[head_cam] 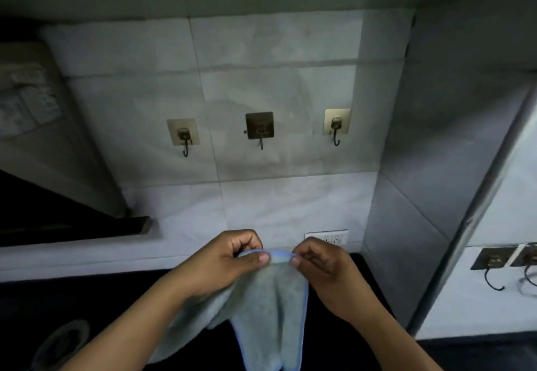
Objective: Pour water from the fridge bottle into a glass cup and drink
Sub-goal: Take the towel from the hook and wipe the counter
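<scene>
Bottle and glass cup lie outside the head view, where the left hand (223, 260) and right hand (322, 266) each pinch the top hem of a pale blue-edged cloth (270, 312) hanging between them, below three wall hooks (260, 130) on grey tiles (276, 85).

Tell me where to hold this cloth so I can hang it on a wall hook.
Grip the cloth along its blue top hem, from above, where the left hand and right hand already pinch it. The short stretch between them is taut enough to lift over the middle hook.
</scene>
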`<state>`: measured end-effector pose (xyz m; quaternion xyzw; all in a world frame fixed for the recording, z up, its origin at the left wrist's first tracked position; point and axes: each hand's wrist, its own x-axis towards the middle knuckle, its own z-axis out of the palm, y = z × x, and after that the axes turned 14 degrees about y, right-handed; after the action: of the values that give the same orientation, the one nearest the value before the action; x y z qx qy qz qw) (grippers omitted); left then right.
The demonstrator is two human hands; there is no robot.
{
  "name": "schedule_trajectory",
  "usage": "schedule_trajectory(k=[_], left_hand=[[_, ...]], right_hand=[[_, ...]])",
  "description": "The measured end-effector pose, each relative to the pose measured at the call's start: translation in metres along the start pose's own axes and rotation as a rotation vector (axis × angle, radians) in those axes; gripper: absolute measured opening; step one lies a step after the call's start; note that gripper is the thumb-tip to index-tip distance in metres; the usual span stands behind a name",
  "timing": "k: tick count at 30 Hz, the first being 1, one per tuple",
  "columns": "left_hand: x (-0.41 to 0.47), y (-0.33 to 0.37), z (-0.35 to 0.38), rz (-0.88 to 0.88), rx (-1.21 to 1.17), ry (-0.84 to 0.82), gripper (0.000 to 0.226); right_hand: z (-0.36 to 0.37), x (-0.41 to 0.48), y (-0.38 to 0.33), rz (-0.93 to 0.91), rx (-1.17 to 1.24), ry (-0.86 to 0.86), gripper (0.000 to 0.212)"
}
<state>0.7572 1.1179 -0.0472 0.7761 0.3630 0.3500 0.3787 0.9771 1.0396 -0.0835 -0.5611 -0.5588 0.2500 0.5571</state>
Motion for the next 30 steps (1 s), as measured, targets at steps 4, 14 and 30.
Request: schedule_trajectory(k=[4, 14, 30], left_hand=[[0.036, 0.013, -0.018, 0.074, 0.088, 0.085, 0.018], [0.164, 0.04, -0.077, 0.178, 0.488, 0.324, 0.01], [0.235, -0.032, -0.031, -0.044, 0.534, 0.32, 0.038]], right_hand=[[0.002, 0.046, -0.018, -0.016, 0.101, 0.14, 0.018], [0.011, 0.212, -0.063, -0.207, -0.38, 0.19, 0.013], [0.079, 0.265, 0.005, -0.03, -0.781, 0.118, 0.032]])
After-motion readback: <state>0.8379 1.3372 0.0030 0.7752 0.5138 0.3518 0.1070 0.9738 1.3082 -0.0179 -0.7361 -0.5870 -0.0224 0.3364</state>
